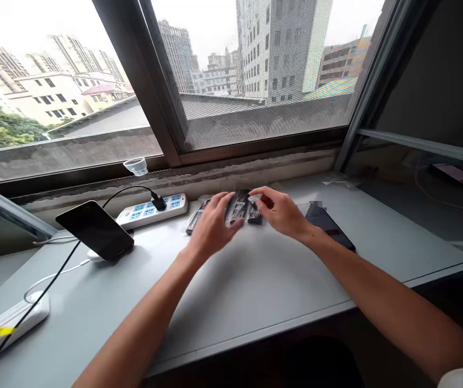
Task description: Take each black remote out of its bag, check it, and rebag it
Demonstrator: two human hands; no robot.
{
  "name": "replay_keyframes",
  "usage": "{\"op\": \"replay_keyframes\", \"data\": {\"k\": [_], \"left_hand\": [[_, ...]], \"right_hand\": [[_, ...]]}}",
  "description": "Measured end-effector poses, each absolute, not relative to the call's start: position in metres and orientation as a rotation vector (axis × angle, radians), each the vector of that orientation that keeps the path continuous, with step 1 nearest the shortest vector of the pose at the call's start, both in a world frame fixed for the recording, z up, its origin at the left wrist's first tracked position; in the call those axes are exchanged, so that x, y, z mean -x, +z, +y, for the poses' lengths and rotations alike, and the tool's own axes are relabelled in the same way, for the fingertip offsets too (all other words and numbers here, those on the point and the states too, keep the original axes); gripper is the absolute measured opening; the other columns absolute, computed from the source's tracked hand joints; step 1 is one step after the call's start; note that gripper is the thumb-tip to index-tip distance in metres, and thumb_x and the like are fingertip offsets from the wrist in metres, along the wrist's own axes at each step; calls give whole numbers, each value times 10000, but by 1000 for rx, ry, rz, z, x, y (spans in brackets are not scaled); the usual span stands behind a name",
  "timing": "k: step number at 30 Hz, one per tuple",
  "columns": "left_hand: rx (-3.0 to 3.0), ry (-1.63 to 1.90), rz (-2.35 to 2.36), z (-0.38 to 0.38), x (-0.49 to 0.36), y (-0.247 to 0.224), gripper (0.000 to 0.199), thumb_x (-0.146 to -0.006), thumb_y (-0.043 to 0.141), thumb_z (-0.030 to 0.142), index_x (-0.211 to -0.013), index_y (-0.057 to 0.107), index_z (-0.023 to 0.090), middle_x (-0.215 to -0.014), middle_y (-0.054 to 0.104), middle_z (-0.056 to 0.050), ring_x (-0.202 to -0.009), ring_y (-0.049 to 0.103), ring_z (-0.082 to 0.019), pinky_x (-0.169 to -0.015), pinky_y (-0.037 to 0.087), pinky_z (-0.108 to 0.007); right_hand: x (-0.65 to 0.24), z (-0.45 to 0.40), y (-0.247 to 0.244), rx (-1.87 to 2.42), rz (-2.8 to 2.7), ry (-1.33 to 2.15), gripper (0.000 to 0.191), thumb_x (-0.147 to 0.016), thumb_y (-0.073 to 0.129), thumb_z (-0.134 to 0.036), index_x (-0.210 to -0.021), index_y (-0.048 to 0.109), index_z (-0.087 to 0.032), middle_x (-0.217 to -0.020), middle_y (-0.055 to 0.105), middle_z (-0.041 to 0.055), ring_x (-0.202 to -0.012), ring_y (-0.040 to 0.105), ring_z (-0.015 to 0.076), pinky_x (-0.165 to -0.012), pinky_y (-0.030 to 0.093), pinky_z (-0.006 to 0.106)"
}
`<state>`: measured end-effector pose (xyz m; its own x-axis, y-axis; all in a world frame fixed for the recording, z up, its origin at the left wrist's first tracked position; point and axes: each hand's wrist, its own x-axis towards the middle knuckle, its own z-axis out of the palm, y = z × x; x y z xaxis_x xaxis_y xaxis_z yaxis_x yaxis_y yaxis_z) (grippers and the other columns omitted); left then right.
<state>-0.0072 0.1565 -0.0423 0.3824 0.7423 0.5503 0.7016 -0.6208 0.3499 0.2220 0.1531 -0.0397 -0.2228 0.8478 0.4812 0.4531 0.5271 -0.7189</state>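
Several dark items in clear plastic bags lie in a row near the back of the table. The left bagged item point(194, 220) is partly covered by my left hand point(213, 225). That hand is open, its thumb and fingers spread beside the middle bagged item point(238, 209); touch is unclear. My right hand point(282, 212) comes in from the right with curled fingers. Its thumb and forefinger close at the upper part of the right bagged item point(254, 214). What exactly is inside the bags is too small to tell.
A white power strip point(151, 211) with a black plug stands behind on the left. Nearby, a dark phone point(96, 229) leans on a white stand. Another phone point(330, 226) lies right of my hands. A clear plastic cup point(135, 166) sits at the window. Cables cross the left side.
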Motion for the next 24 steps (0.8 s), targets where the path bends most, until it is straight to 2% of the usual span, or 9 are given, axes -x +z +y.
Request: {"op": "replay_keyframes", "data": {"k": [2,5,7,9,12,15,18,21,24], "left_hand": [[-2366,1092,1169,144,-8,-43,723,-881,788,381,-1516,472,238,-1486,568,-138,-1223,667,-272,-982,609,-394],[-2068,1177,1064,138,-18,-43,540,-939,722,365,-1424,537,216,-1253,709,-100,-954,742,-199,-814,633,-316],[-2006,1203,1086,140,-14,-40,442,-964,694,404,-1347,602,203,-1156,736,-89,-878,737,-188,-774,627,-306],[-1984,1221,1126,143,-5,-35,442,-964,693,463,-1310,641,194,-1169,733,-102,-893,734,-202,-753,628,-308],[-1874,1283,1136,144,9,-24,544,-948,702,519,-1365,637,177,-1180,732,-109,-986,734,-241,-775,652,-333],[-1722,1396,1123,141,17,-11,634,-929,716,546,-1431,631,169,-1181,740,-93,-1020,728,-253,-820,672,-376],[-1575,1578,1151,136,22,0,625,-889,757,559,-1384,692,184,-1237,736,-77,-992,726,-241,-799,680,-379],[-1440,1718,1159,134,26,5,580,-845,795,582,-1264,765,182,-1164,754,-64,-983,718,-225,-802,676,-362],[-1398,1757,1123,133,31,5,548,-824,811,602,-1162,804,170,-1148,745,-74,-1010,707,-224,-838,669,-363]], "right_hand": [[-210,145,-39,844,-1759,753,261,-1025,574,-319,-1255,672,-248,-865,656,4,-760,643,170,-713,524,303],[-199,137,-37,644,-1712,935,279,-1009,627,-328,-1276,671,-258,-920,673,9,-860,665,176,-814,552,322],[-199,136,-35,633,-1676,973,297,-1007,638,-344,-1288,665,-251,-966,698,22,-921,676,188,-857,552,339],[-204,142,-35,724,-1614,941,298,-1005,636,-382,-1261,676,-236,-991,702,37,-935,670,198,-846,546,342],[-215,154,-38,988,-1533,870,328,-998,612,-456,-1206,693,-215,-1027,681,57,-949,647,212,-846,542,356],[-221,163,-44,1215,-1504,928,448,-991,596,-543,-1283,651,-207,-1230,661,101,-1121,631,249,-929,545,381],[-218,162,-46,1191,-1491,1160,523,-985,601,-594,-1334,616,-205,-1363,642,118,-1227,626,252,-989,549,362],[-213,156,-45,1010,-1471,1473,501,-967,653,-590,-1284,643,-202,-1354,679,122,-1185,685,245,-943,583,325],[-210,153,-43,847,-1384,1759,478,-925,747,-547,-1259,648,-219,-1237,744,116,-1035,761,225,-869,610,302]]}}
